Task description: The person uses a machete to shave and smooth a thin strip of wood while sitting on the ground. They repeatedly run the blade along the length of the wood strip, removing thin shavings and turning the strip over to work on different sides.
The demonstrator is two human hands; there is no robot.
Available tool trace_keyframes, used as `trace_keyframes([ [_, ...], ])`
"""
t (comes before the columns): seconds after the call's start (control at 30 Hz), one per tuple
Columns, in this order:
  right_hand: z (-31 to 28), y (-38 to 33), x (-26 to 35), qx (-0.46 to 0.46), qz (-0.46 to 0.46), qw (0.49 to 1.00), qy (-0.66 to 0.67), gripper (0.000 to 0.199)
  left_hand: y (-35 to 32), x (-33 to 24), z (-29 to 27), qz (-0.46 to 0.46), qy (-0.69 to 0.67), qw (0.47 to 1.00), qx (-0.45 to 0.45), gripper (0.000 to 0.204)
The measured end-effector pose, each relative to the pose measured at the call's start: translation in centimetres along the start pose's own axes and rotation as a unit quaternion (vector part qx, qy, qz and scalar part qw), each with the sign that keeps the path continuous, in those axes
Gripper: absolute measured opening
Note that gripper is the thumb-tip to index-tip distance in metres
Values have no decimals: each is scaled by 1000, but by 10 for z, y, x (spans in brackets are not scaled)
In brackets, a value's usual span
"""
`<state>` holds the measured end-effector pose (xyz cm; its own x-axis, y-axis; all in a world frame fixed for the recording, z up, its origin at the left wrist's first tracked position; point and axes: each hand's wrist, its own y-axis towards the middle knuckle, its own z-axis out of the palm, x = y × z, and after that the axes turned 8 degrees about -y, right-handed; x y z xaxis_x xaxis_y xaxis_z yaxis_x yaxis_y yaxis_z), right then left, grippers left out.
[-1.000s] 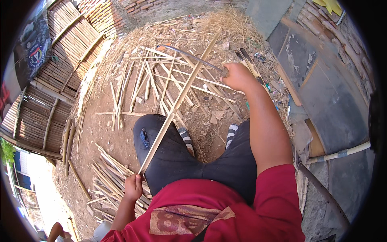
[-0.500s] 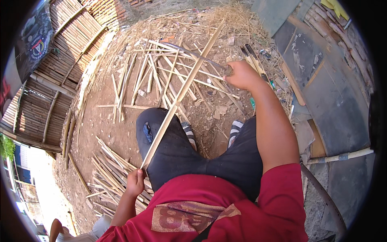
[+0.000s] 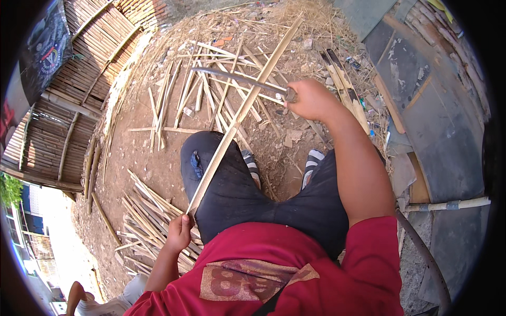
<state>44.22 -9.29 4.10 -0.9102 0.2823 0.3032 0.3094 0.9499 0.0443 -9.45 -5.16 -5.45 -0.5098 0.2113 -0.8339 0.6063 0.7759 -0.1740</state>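
Long pale bamboo strip (image 3: 240,113): near end hidden inside left hand (image 3: 179,233). Dark curved metal blade (image 3: 237,78): handle buried in right hand (image 3: 311,99). Feet mostly hidden behind knees.

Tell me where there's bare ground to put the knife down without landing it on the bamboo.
Bare dirt lies left of the left knee, between the scattered strips and the strip pile. A smaller patch, littered with chips, sits between the feet. Ahead of the right hand it is crowded with crossed strips.

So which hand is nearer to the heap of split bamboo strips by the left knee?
Left. The left hand grips the near end of the long bamboo strip right over the heap of split strips. The right hand holds the blade far ahead, beyond the knees.
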Motion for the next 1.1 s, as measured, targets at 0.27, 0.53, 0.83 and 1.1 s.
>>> trace_keyframes([
  [0.27,12,-3,20,4,-62,998,11,29,6,-43,12,20,61,997,-47,52],
  [0.53,2,-21,58,32,-156,987,-22,28,35,-87,22,9,77,997,-14,54],
  [0.83,-10,-2,7,-43,-42,997,46,23,70,-106,35,28,21,997,-66,49],
  [1.1,-4,0,13,-7,-60,996,60,29,80,-134,36,21,15,998,-51,44],
])
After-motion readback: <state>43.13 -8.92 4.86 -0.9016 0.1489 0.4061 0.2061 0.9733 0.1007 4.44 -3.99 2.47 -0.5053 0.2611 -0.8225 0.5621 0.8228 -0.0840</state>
